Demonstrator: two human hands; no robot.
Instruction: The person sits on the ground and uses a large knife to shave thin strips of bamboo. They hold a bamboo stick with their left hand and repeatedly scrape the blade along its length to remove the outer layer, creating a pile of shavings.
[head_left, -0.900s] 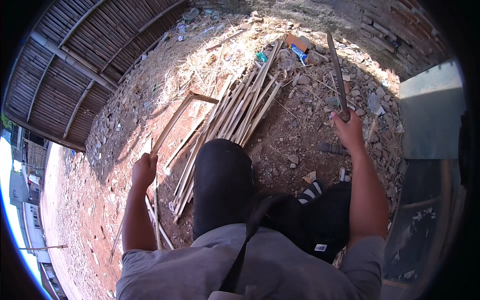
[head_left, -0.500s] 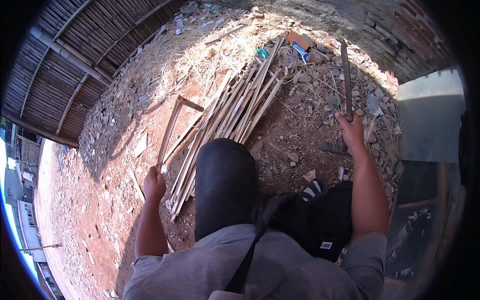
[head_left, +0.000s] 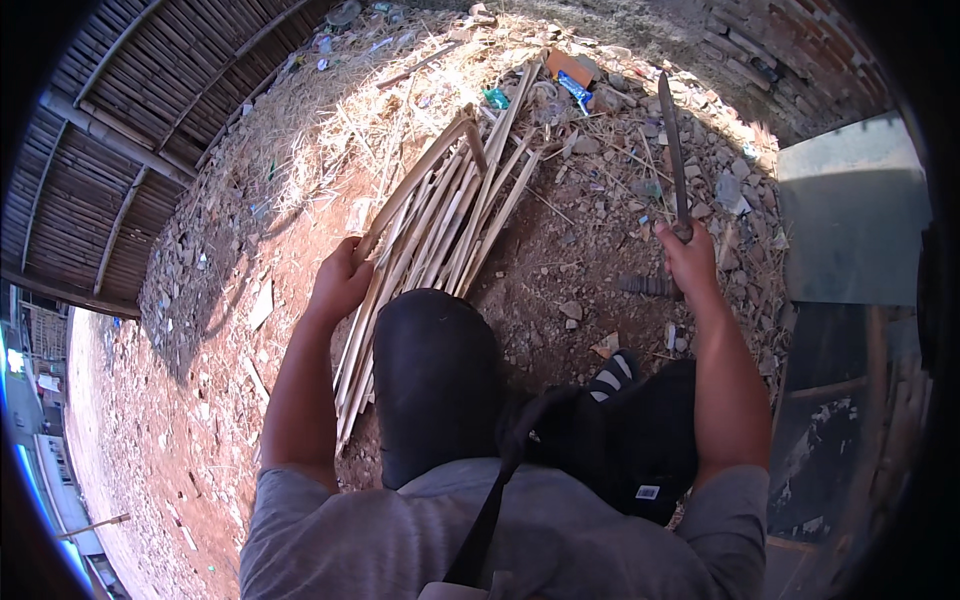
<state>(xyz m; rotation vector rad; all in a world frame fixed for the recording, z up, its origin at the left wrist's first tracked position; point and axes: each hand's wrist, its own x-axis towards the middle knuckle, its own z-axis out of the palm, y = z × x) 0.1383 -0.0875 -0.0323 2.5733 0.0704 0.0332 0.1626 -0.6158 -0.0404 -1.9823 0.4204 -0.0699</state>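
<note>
My left hand [head_left: 343, 282] is closed around the lower end of a split bamboo strip [head_left: 415, 178]. The strip slants up and to the right, and its far end is sharply bent, folding back down over a pile of bamboo strips [head_left: 432, 250]. That pile lies on the ground ahead of my dark-clad knee [head_left: 440, 370]. In my right hand [head_left: 690, 262] is a machete [head_left: 672, 150], its long dark blade pointing up and away from me. A dark ribbed thing [head_left: 648, 286] lies just beside that hand; I cannot make out its kind.
Stones, straw and litter cover the dirt, with a blue wrapper [head_left: 575, 90] and a green wrapper [head_left: 497, 98] beyond the pile. A slatted bamboo wall [head_left: 120, 150] bounds the left, a brick wall [head_left: 800, 60] the far right. A pale panel [head_left: 850, 220] stands at right.
My left hand has moved up and to the right, carrying the bent strip over the pile. The machete stays raised, shifted slightly left in view.
</note>
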